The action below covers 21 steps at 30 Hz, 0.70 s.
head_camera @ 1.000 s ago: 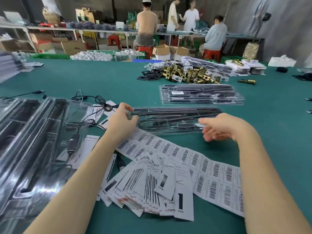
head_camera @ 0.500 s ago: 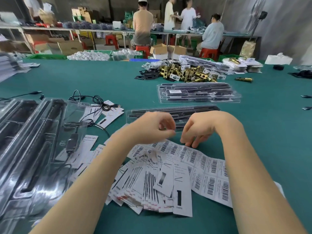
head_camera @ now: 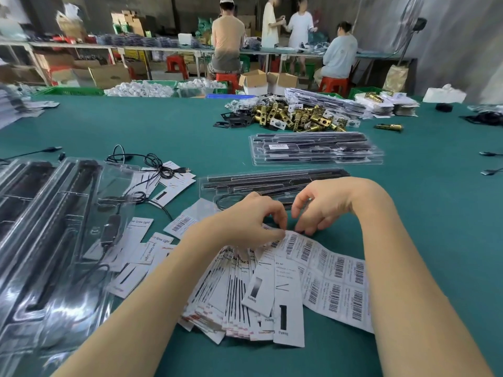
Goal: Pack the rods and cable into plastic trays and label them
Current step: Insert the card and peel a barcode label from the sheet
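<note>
the left hand (head_camera: 253,221) has its fingers curled down and pinches the far edge of the barcode label sheet (head_camera: 330,273), near the sheet's top left corner. the right hand (head_camera: 324,205) is just beside it, fingers bent, with the fingertips (head_camera: 300,228) touching the same edge of the sheet; whether it really grips the paper or only touches it, i cannot tell. the two hands are close together but do not touch.

the barcode label sheet lies flat on the green table (head_camera: 435,213), and i take it as the landmark. on the near left side of the sheet, partly over it, is a fanned pile of printed paper cards (head_camera: 245,300). just behind the sheet, beyond the hands, lies a clear plastic tray (head_camera: 272,183) with dark rods and a coiled cable inside; the hands hide part of its near edge. further behind the sheet is a stack of filled trays (head_camera: 315,149), and the top one carries a small white label. behind that stack is a heap of brass metal parts (head_camera: 299,117).

to the left of the sheet more cards (head_camera: 136,257) are scattered, and a loose black cable (head_camera: 152,165) lies on the table behind them. far left of the sheet are large clear trays (head_camera: 54,240) with long dark rods. at the back of the room, well apart from the sheet, four people (head_camera: 228,42) are at another table.
</note>
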{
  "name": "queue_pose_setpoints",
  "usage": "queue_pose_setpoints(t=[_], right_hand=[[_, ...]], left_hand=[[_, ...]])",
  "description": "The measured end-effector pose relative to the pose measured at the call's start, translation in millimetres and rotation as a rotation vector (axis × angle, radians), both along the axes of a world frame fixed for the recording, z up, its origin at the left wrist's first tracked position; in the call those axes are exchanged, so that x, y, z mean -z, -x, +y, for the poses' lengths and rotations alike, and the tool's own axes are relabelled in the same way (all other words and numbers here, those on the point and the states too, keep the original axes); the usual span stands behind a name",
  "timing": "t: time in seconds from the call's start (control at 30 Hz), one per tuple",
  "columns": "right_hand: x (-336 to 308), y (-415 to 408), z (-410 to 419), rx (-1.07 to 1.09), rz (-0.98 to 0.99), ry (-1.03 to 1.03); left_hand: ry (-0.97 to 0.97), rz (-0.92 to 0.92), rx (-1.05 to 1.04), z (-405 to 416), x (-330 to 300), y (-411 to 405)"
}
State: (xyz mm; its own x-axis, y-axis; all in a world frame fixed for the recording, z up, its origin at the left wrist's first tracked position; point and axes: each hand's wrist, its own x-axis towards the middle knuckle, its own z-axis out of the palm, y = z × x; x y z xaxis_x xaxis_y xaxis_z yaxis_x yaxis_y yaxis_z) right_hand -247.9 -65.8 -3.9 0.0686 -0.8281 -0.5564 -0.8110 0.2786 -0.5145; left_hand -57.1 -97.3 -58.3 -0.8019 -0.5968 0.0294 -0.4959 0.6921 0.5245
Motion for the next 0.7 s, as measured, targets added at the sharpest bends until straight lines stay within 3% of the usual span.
queue_pose_setpoints(t=[0.23, 0.37, 0.53, 0.7], right_hand=[[3, 0, -1, -0.049, 0.020, -0.003], [6, -8, -4, -0.014, -0.064, -0.001], [19, -30, -17, -0.069, 0.122, 0.155], [20, -18, -15, -0.124, 0.099, 0.145]], left_hand=[[-0.056, 0.079, -0.063, -5, -5, -8], [0.010, 0.226, -0.301, -24, -15, -33], [0.095, -0.138, -0.401, -38, -10, -64], [0.192, 0.004, -0.525, -46, -3, -69]])
